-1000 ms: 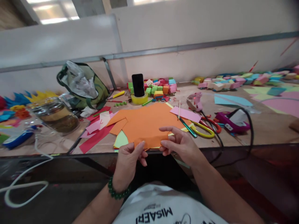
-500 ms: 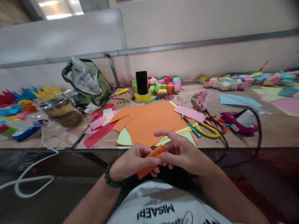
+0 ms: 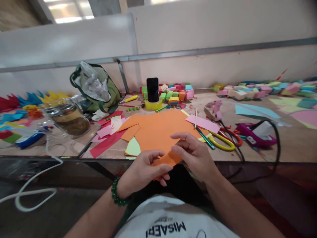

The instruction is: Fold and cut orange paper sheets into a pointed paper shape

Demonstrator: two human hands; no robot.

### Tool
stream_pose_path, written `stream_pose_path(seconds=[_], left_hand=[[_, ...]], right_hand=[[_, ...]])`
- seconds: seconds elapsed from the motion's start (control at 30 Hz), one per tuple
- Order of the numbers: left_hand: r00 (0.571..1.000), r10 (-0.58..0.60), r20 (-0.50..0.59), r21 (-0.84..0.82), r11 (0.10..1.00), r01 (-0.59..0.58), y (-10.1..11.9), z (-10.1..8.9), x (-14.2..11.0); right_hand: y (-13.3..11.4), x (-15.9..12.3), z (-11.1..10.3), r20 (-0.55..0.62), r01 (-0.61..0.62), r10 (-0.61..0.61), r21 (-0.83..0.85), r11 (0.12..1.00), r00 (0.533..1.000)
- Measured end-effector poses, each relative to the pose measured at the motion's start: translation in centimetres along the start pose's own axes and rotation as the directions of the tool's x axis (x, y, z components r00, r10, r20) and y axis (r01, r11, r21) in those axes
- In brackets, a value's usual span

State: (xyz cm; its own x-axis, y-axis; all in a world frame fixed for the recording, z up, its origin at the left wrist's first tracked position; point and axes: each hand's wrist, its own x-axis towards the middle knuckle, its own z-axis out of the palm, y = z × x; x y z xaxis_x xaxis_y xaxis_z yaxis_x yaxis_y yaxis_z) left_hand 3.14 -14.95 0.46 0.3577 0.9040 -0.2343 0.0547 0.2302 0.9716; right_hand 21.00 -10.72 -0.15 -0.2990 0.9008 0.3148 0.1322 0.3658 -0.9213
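Observation:
A narrow folded piece of orange paper [image 3: 170,159] is held between both hands just in front of the table's near edge. My left hand [image 3: 146,170], with a green bead bracelet at the wrist, is closed on its left part, thumb on top. My right hand [image 3: 194,153] pinches the right end between thumb and fingers. Behind the hands lie large orange paper sheets [image 3: 158,127], with yellow-green paper [image 3: 133,147] showing beneath them. Pink and red paper strips [image 3: 107,142] lie to the left of the sheets.
Yellow-handled scissors [image 3: 224,143], a pink glue gun [image 3: 215,110] and a purple tape dispenser [image 3: 256,134] lie on the right. A phone [image 3: 152,89] stands in a yellow tape roll [image 3: 153,105] before folded paper pieces [image 3: 173,94]. A jar [image 3: 70,119] and green bag [image 3: 109,86] stand left.
The orange paper has turned flatter and moved slightly right and up. My right hand has shifted to its right end. The view has shifted slightly.

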Motion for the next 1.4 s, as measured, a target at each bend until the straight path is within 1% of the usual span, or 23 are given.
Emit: stream_pose_path(seconds=[0.03,0.07,0.1,0.13,0.17,0.2,0.27,0.33,0.4,0.47,0.53,0.57,0.67,0.73,0.83,0.87,0.93,1.03,1.13,1.17,1.27,1.4], left_hand=[[0.997,0.054,-0.05,0.078,0.996,-0.051,0.3,-0.3,0.2],[0.986,0.125,-0.113,0.198,0.975,-0.101,0.5,-0.6,0.4],[0.964,0.202,-0.171,0.353,0.926,-0.132,0.7,-0.9,0.7],[0.938,0.276,-0.211,0.515,0.847,-0.134,0.8,-1.2,1.2],[0.913,0.337,-0.23,0.654,0.748,-0.111,0.9,-1.4,1.7],[0.894,0.382,-0.236,0.758,0.648,-0.076,0.8,-1.6,2.2],[0.883,0.418,-0.215,0.877,0.48,-0.013,0.4,-1.8,3.2],[0.882,0.439,-0.175,0.934,0.356,0.008,-0.1,-2.0,4.0],[0.881,0.461,-0.104,0.96,0.277,-0.032,-0.7,-2.2,4.5],[0.878,0.477,-0.019,0.958,0.261,-0.122,-1.0,-2.5,4.8],[0.872,0.488,0.04,0.938,0.281,-0.201,-1.3,-2.8,4.8],[0.868,0.494,0.053,0.929,0.295,-0.224,-1.5,-3.0,4.8],[0.855,0.515,0.059,0.924,0.297,-0.242,-1.9,-3.2,4.6],[0.849,0.522,0.08,0.933,0.26,-0.248,-2.2,-3.2,4.4],[0.847,0.516,0.128,0.945,0.194,-0.261,-2.4,-3.1,3.9],[0.848,0.513,0.135,0.949,0.18,-0.26,-2.4,-3.1,3.7],[0.852,0.505,0.14,0.952,0.167,-0.255,-2.6,-3.0,3.5],[0.857,0.496,0.139,0.949,0.181,-0.258,-2.8,-3.1,3.3],[0.867,0.481,0.131,0.946,0.201,-0.255,-2.9,-3.3,3.3],[0.87,0.476,0.128,0.946,0.205,-0.251,-3.0,-3.3,3.4],[0.876,0.465,0.129,0.947,0.203,-0.247,-3.0,-3.5,3.4],[0.867,0.482,0.127,0.946,0.203,-0.251,-3.0,-3.6,3.4]], right_hand=[[0.2,0.6,-0.3,-0.037,-0.003,0.002,-0.024,1.0,0.999],[0.5,1.3,-0.7,-0.069,-0.008,0.004,-0.06,0.998,0.998],[0.8,2.0,-0.9,-0.092,-0.014,0.004,-0.109,0.994,0.996],[1.3,2.7,-1.1,-0.102,-0.02,0.002,-0.172,0.985,0.995],[1.8,3.4,-1.2,-0.094,-0.028,0.005,-0.244,0.969,0.996],[2.4,4.0,-1.3,-0.08,-0.039,0.013,-0.329,0.943,0.997],[3.5,4.9,-1.2,-0.056,-0.069,0.046,-0.507,0.86,0.997],[4.3,5.3,-0.9,-0.057,-0.096,0.078,-0.635,0.767,0.995],[4.8,5.4,-0.7,-0.071,-0.12,0.097,-0.7,0.704,0.993],[4.8,5.3,-0.5,-0.085,-0.136,0.109,-0.739,0.659,0.99],[4.7,5.3,-0.3,-0.101,-0.149,0.112,-0.777,0.612,0.989],[4.7,5.3,-0.3,-0.105,-0.15,0.111,-0.797,0.584,0.988],[4.7,5.2,-0.3,-0.107,-0.138,0.09,-0.863,0.486,0.99],[4.8,5.2,-0.3,-0.091,-0.108,0.059,-0.898,0.427,0.994],[4.5,5.5,0.0,-0.03,-0.037,0.024,-0.924,0.381,0.999],[4.3,5.6,0.1,-0.006,-0.019,0.034,-0.922,0.386,0.999],[3.6,6.0,0.6,0.022,-0.026,0.105,-0.901,0.433,0.994],[2.4,6.7,1.4,0.061,-0.072,0.235,-0.852,0.519,0.97],[2.0,7.2,1.7,0.126,-0.065,0.291,-0.821,0.567,0.948],[2.0,7.4,1.7,0.144,-0.062,0.303,-0.812,0.58,0.942],[2.4,7.7,1.1,0.15,-0.078,0.326,-0.802,0.592,0.933],[3.1,7.9,-0.7,0.125,-0.101,0.33,-0.8,0.592,0.936]])
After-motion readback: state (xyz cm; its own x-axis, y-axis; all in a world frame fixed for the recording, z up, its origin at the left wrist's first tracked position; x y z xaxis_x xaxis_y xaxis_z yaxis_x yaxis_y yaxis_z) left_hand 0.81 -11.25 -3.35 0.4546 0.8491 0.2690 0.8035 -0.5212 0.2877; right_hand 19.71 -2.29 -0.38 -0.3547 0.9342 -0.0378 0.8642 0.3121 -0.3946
